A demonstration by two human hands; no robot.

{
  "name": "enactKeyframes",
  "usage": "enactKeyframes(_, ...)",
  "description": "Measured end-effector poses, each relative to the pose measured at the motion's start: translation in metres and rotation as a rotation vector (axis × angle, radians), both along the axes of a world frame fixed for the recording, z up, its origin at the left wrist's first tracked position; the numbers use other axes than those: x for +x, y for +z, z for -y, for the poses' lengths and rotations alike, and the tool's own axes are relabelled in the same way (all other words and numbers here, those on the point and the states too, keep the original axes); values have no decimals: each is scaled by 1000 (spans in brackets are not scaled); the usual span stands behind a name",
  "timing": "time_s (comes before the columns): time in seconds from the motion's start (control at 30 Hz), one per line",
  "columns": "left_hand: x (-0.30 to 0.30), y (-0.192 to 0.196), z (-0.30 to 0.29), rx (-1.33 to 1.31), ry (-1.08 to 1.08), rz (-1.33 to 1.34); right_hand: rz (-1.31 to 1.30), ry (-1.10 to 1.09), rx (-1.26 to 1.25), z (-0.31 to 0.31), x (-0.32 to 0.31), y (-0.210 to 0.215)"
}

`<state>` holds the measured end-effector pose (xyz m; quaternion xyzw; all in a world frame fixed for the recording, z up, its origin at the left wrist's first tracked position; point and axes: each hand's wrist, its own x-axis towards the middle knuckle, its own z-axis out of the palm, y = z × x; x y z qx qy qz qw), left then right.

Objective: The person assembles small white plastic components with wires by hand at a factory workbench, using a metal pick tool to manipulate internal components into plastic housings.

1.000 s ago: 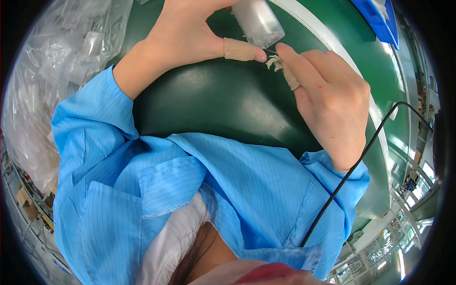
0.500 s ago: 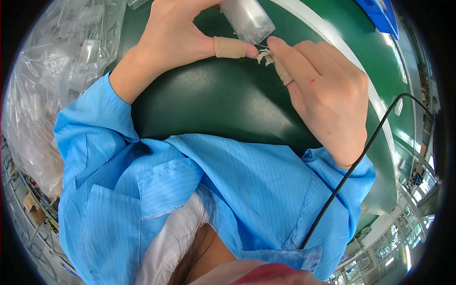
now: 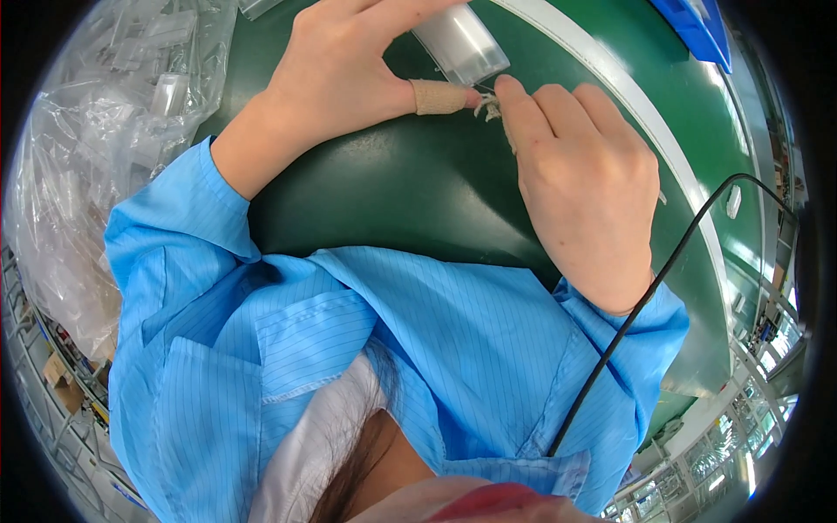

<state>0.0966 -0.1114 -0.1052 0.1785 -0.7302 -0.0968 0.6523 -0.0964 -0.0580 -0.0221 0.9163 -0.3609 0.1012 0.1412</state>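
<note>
A clear plastic box [image 3: 460, 45] tilts at the top edge of the picture, its far end cut off. My left hand [image 3: 336, 74] is wrapped around it, with the index finger along its far part and the thumb stretched below its near end. Tan bandage covers that thumb. Close by, my right hand [image 3: 588, 166] is closed in a pinch at the box's near corner, almost meeting the left thumb tip. A thin, shiny edge shows between the fingertips; what it belongs to is unclear. Frayed tan bandage threads [image 3: 488, 106] hang at the right thumb.
A large clear plastic bag [image 3: 78, 183] with several clear boxes inside lies at the left. The green tabletop [image 3: 392, 183] has a white strip [image 3: 602, 74] curving along its right. A blue bin [image 3: 697, 30] stands at the far right. A black cable [image 3: 649, 305] crosses my right sleeve.
My left hand has shifted slightly right. My right hand has turned and its knuckles have moved left, hiding more of the bandaged right thumb. The box has moved a little.
</note>
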Motion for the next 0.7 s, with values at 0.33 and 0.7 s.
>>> enactKeyframes(0.33, -7, 0, 1, -63, 71, 1, 46, -27, -26, 0, -3, -4)
enactKeyframes(0.7, 31, 40, -28, 836, 27, 203, 719, 128, 1243, 38, -15, -2)
